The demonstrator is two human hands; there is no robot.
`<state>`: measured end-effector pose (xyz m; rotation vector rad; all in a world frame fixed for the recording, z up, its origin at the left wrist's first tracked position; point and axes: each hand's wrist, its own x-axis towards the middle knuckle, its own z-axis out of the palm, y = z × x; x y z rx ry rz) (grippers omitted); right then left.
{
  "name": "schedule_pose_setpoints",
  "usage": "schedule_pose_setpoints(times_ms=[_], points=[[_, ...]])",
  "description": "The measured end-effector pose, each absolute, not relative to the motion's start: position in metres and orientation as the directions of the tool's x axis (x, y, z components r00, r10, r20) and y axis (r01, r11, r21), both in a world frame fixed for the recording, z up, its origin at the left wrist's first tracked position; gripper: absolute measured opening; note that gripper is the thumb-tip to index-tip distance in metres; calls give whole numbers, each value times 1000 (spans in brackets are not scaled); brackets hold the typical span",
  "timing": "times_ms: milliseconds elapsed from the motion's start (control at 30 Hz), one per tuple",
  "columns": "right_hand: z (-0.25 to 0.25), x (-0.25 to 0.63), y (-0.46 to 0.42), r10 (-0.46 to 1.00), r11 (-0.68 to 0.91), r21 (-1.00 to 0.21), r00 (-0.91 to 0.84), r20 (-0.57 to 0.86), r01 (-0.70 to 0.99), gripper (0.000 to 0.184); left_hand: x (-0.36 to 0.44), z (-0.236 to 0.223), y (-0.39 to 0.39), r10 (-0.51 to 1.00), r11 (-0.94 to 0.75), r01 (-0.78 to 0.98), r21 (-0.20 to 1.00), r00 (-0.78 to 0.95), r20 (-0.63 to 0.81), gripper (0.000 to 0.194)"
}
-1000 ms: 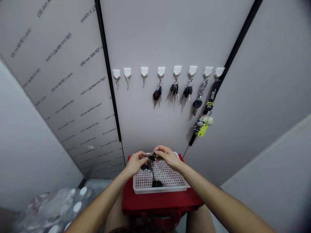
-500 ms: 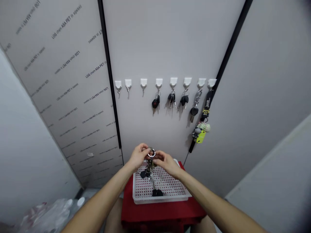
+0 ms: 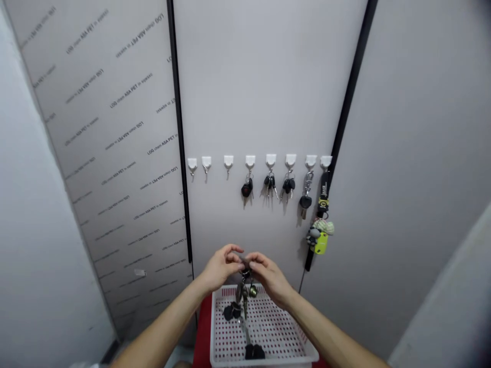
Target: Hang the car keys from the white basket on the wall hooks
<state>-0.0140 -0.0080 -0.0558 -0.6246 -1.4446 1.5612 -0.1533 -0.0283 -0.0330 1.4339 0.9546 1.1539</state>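
Over the far side of a white perforated basket (image 3: 264,364), my left hand (image 3: 221,268) and my right hand (image 3: 268,276) meet at a bunch of keys (image 3: 244,294). Both pinch the top of its ring between thumb and fingers. Keys and a small round brass-coloured charm hang down from it. Below lie keys with black heads (image 3: 232,311) and another black-headed set (image 3: 254,351) in the basket. Whether the upper black ones belong to the held bunch I cannot tell.
White adhesive hooks (image 3: 271,159) run in a row along the wall panel. Several on the right carry key sets, among them a black lanyard (image 3: 324,191) with a yellow-green tag (image 3: 321,244). A red cloth (image 3: 203,337) lies under the basket.
The view has tilted upward, so hooks and basket sit lower in the picture. The ring, face-on before, is now mostly covered by my fingers, and the keys dangle straight beneath it.
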Motion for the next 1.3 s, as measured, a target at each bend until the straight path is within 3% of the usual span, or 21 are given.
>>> schedule_pose_setpoints(times_ms=[100,267,433,567,667,833,967,1133,1200,1300], points=[[-47,-17,-4,867,78,-959,-457,199,-271,18,-155,-18,-29,952,-285,143,948,161,261,20],[-18,-33,5,865,312,-950,-415,283,2,9,-165,16,-19,909,-415,326,849,113,401,17],[36,-56,18,843,414,-902,-322,432,-126,9,-173,64,0,849,-484,293,824,-70,524,14],[84,-74,34,853,428,-877,-223,472,-217,6,-177,95,18,726,-547,353,759,-251,640,11],[106,-84,47,865,444,-881,-179,469,-163,7,-181,105,30,692,-525,424,738,-293,660,13],[112,-92,67,895,431,-901,-102,434,-46,10,-180,107,38,766,-446,464,765,-246,595,20],[106,-91,70,909,404,-915,-106,402,-5,6,-178,94,36,799,-431,461,776,-204,565,24],[56,-72,55,792,610,-781,-87,604,134,25,-181,27,19,823,-413,483,772,-165,544,25],[12,-60,42,759,650,-719,-249,601,246,24,-182,-16,6,877,-355,535,767,-94,471,25],[-63,-44,17,733,641,-626,-598,324,445,20,-180,-80,-15,953,-252,651,716,37,302,23]])
